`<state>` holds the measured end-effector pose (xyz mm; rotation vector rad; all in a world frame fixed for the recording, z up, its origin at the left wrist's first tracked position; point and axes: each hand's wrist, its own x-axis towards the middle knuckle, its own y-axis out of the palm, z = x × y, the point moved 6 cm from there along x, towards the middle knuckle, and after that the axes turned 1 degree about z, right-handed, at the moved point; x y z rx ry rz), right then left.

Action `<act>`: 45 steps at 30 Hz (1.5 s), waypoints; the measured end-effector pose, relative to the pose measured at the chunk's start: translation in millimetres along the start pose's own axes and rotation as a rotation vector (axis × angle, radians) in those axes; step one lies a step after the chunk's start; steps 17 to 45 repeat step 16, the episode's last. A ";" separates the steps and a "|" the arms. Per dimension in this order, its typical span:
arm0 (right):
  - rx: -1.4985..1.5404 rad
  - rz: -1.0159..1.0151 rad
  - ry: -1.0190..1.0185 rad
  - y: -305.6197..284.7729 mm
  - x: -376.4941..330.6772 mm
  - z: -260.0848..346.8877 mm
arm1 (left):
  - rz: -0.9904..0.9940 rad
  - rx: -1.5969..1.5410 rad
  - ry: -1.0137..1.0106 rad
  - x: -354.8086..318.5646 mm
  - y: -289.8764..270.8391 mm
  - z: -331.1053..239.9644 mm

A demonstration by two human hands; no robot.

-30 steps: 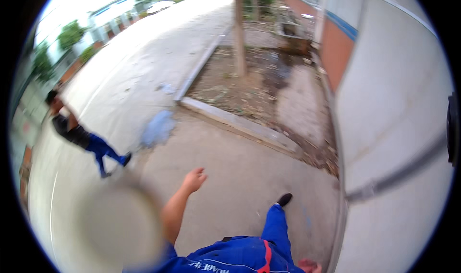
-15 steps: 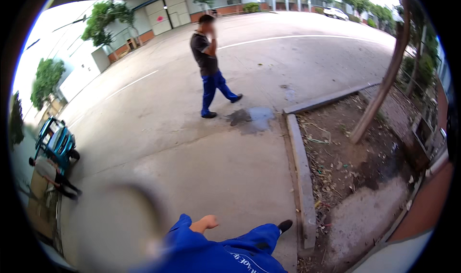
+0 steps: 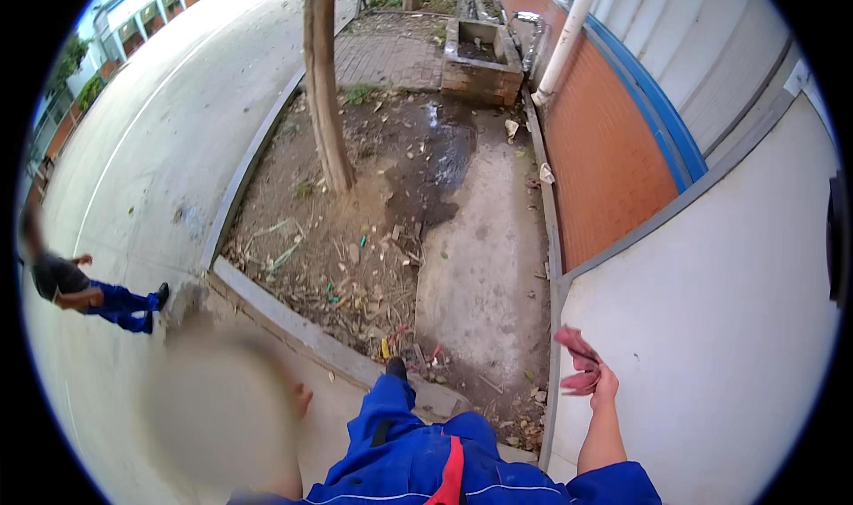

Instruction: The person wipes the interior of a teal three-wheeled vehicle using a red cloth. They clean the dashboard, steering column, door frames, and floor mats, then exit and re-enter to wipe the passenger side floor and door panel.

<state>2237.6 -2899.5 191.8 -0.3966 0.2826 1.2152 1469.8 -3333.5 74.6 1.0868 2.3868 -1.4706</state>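
My right hand (image 3: 606, 386) is closed around a crumpled dusty-pink cloth (image 3: 579, 363), held out to the right in front of a pale wall. The cloth hangs loosely from the fingers, with folds spread above and beside them. Low on the left, my left hand (image 3: 304, 399) shows only in part, beside a blurred pale round patch that covers the forearm. Its fingers are too smeared and hidden to read. My blue work trousers (image 3: 382, 416) and one dark shoe (image 3: 396, 367) appear below, the shoe at the kerb of a planting bed.
A dirt bed (image 3: 355, 265) with litter and a wet patch lies ahead, edged by a low concrete kerb (image 3: 293, 327). A tree trunk (image 3: 324, 87) rises from it. Farther off is a brick basin (image 3: 480, 74). A co-worker (image 3: 89, 292) is on the paving at left.
My view has swung right, so the bed now lies ahead and the co-worker is at the left edge. My right hand with the cloth is now seen; my foot is at the kerb.
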 end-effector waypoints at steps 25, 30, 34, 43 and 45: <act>0.096 -0.166 0.569 139.0 323.5 -105.7 | 0.075 0.026 -0.051 418.3 132.1 -325.9; 0.096 -0.166 0.569 139.0 323.5 -105.7 | 0.075 0.026 -0.051 418.3 132.1 -325.9; 0.096 -0.166 0.569 139.0 323.5 -105.7 | 0.075 0.026 -0.051 418.3 132.1 -325.9; 0.096 -0.166 0.569 139.0 323.5 -105.7 | 0.075 0.026 -0.051 418.3 132.1 -325.9; 0.096 -0.166 0.569 139.0 323.5 -105.7 | 0.075 0.026 -0.051 418.3 132.1 -325.9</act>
